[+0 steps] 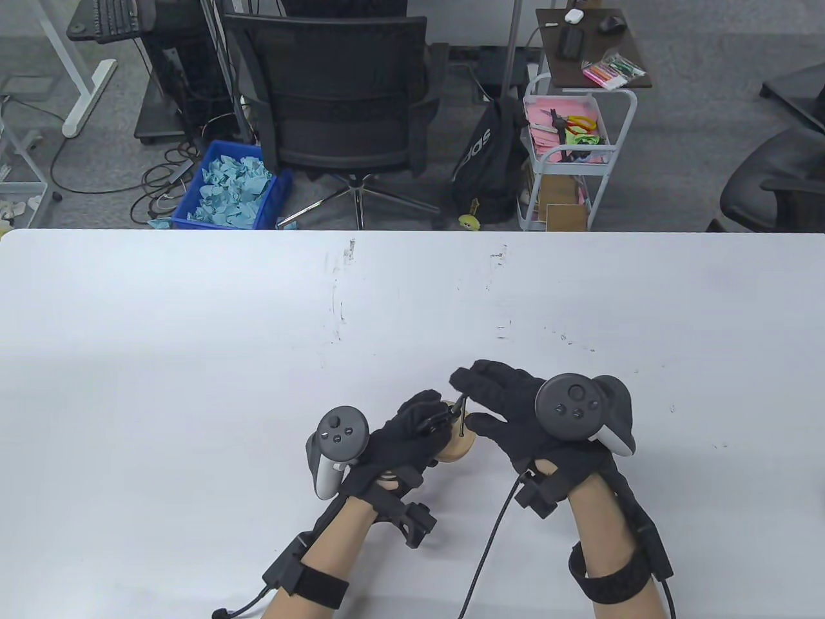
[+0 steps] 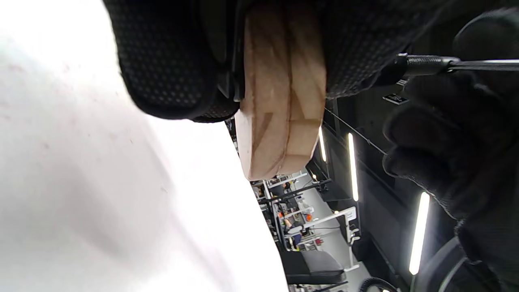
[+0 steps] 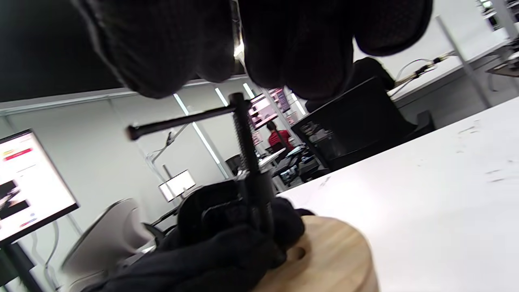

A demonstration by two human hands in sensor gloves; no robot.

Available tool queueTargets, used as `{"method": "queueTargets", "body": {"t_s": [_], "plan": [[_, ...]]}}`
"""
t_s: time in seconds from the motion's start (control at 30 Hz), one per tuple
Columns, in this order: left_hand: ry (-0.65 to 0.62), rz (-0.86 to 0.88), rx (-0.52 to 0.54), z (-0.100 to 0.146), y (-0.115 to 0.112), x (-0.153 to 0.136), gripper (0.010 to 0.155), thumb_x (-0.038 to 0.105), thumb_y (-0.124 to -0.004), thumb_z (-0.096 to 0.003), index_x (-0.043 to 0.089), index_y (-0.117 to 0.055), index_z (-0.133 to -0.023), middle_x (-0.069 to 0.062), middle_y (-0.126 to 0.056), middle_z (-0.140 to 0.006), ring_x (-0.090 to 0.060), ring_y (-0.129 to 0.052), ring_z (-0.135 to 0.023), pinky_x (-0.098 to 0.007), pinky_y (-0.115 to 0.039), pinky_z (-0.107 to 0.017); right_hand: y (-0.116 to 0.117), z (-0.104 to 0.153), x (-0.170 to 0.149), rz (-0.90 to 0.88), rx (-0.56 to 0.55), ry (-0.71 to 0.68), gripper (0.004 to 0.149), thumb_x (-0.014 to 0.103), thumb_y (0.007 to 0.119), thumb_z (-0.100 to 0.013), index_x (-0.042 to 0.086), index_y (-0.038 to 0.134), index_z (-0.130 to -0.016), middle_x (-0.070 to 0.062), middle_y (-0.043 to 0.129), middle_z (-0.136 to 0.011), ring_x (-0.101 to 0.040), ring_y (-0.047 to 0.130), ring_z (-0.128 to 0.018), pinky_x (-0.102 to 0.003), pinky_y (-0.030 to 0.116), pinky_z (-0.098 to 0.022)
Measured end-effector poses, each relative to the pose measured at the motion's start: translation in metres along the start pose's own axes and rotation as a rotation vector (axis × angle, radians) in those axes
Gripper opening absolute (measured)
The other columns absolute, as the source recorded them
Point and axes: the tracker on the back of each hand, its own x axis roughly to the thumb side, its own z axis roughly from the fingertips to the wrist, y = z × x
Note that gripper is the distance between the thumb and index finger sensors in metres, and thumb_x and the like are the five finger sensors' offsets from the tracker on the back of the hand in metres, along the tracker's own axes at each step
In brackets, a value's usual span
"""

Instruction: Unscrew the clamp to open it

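- Desk (image 1: 193,335): white top that carries all the work; the task's things sit close to its near edge, a little right of the middle, within easy reach of both hands.
- Right hand (image 1: 515,412): hovers over the clamp from the right with its fingers (image 3: 162,48) loosely curled above the handle. Whether they pinch the bar or only touch it cannot be told. The placement suits turning the screw from above.
- Left hand (image 1: 406,445): wrapped around the clamp body and the block beneath, gripping them, seemingly to stop the frame spinning with the screw.
- Wooden block (image 1: 459,445): round, pale, with a small hole in its top face; it rests on the desk as the piece clamped.
- Clamp (image 3: 247,190): small, black, seated on the block, threaded screw upright, a long stretch of thread showing above the frame.
- Handle bar (image 3: 178,119): thin cross pin through the screw head, sticking out mostly to one side, which gives leverage.
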Motion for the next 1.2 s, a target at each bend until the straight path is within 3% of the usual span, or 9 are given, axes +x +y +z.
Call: {"method": "queueTargets", "body": {"t_s": [0.07,0.13,0.37,0.5,0.63,0.9,1.03,1.1,1.2], "plan": [[-0.002,-0.045,0.012,0.000,-0.001,0.001,0.044,0.040,-0.085,-0.0498,0.030,-0.076,-0.092,-0.011,-0.057,-0.112,-0.021,-0.104,-0.070,-0.018,-0.095,-0.051,0.002,0.000,0.000,0.064,0.062,0.027,0.071,0.058,0.077,-0.038,0.019,0.069,-0.097,-0.008,0.078,-0.087,-0.030,0.093,-0.058,-0.053,0.071,-0.053],[0.002,-0.068,0.019,0.001,-0.002,0.002,0.044,0.040,-0.085,-0.0497,0.030,-0.077,-0.092,-0.012,-0.057,-0.112,-0.021,-0.104,-0.070,-0.018,-0.095,-0.051,0.007,-0.001,0.003,0.130,0.083,0.059,0.073,0.060,0.077,-0.037,0.018,0.069,-0.097,-0.008,0.079,-0.085,-0.028,0.094,-0.056,-0.052,0.072,-0.052],[0.003,-0.033,-0.007,0.000,-0.005,-0.001,0.044,0.039,-0.086,-0.0488,0.029,-0.078,-0.091,-0.011,-0.058,-0.111,-0.022,-0.104,-0.069,-0.019,-0.095,-0.050,0.010,-0.004,0.007,0.170,0.033,0.018,0.050,0.028,0.080,-0.042,0.028,0.075,-0.092,0.000,0.081,-0.085,-0.032,0.089,-0.072,-0.057,0.065,-0.061],[-0.022,0.038,-0.110,-0.002,-0.011,0.000,0.044,0.038,-0.086,-0.0487,0.029,-0.078,-0.091,-0.011,-0.058,-0.112,-0.022,-0.104,-0.070,-0.020,-0.095,-0.050,0.011,-0.005,0.008,0.135,0.023,-0.043,0.043,0.020,0.080,-0.040,0.032,0.082,-0.082,0.005,0.082,-0.084,-0.033,0.086,-0.079,-0.061,0.058,-0.065],[-0.012,0.037,-0.132,-0.004,-0.013,-0.002,0.044,0.038,-0.086,-0.0487,0.029,-0.078,-0.091,-0.011,-0.059,-0.112,-0.022,-0.104,-0.069,-0.020,-0.095,-0.050,0.014,-0.006,0.008,0.177,0.020,-0.059,0.041,0.018,0.079,-0.040,0.033,0.082,-0.077,0.007,0.081,-0.086,-0.032,0.081,-0.086,-0.061,0.056,-0.067],[0.010,0.031,-0.065,-0.002,-0.004,-0.004,0.044,0.039,-0.086,-0.0494,0.030,-0.077,-0.092,-0.011,-0.058,-0.112,-0.022,-0.104,-0.070,-0.019,-0.095,-0.051,0.004,-0.002,0.000,0.134,-0.035,-0.006,0.054,0.032,0.084,-0.041,0.026,0.073,-0.093,-0.003,0.068,-0.098,-0.039,0.076,-0.088,-0.062,0.055,-0.067],[0.019,0.038,-0.030,0.000,0.000,-0.005,0.044,0.039,-0.085,-0.0497,0.030,-0.077,-0.092,-0.011,-0.058,-0.112,-0.021,-0.104,-0.070,-0.019,-0.095,-0.051,0.001,-0.001,-0.002,0.164,-0.049,0.043,0.052,0.040,0.084,-0.040,0.024,0.076,-0.089,-0.004,0.072,-0.092,-0.037,0.082,-0.079,-0.059,0.060,-0.063],[0.014,0.056,-0.033,0.000,0.000,-0.004,0.044,0.039,-0.085,-0.0498,0.030,-0.076,-0.092,-0.011,-0.058,-0.112,-0.021,-0.104,-0.070,-0.019,-0.095,-0.051,0.002,-0.002,-0.006,0.217,-0.021,0.073,0.044,0.042,0.080,-0.041,0.024,0.083,-0.082,-0.004,0.081,-0.084,-0.035,0.089,-0.070,-0.057,0.065,-0.059],[-0.003,0.055,-0.059,-0.001,-0.002,-0.004,0.044,0.038,-0.086,-0.0493,0.030,-0.077,-0.092,-0.010,-0.057,-0.112,-0.022,-0.103,-0.071,-0.020,-0.095,-0.052,0.007,-0.004,-0.009,0.241,0.056,0.103,0.055,0.050,0.079,-0.040,0.022,0.080,-0.087,-0.005,0.079,-0.086,-0.035,0.088,-0.071,-0.056,0.065,-0.060]]}}
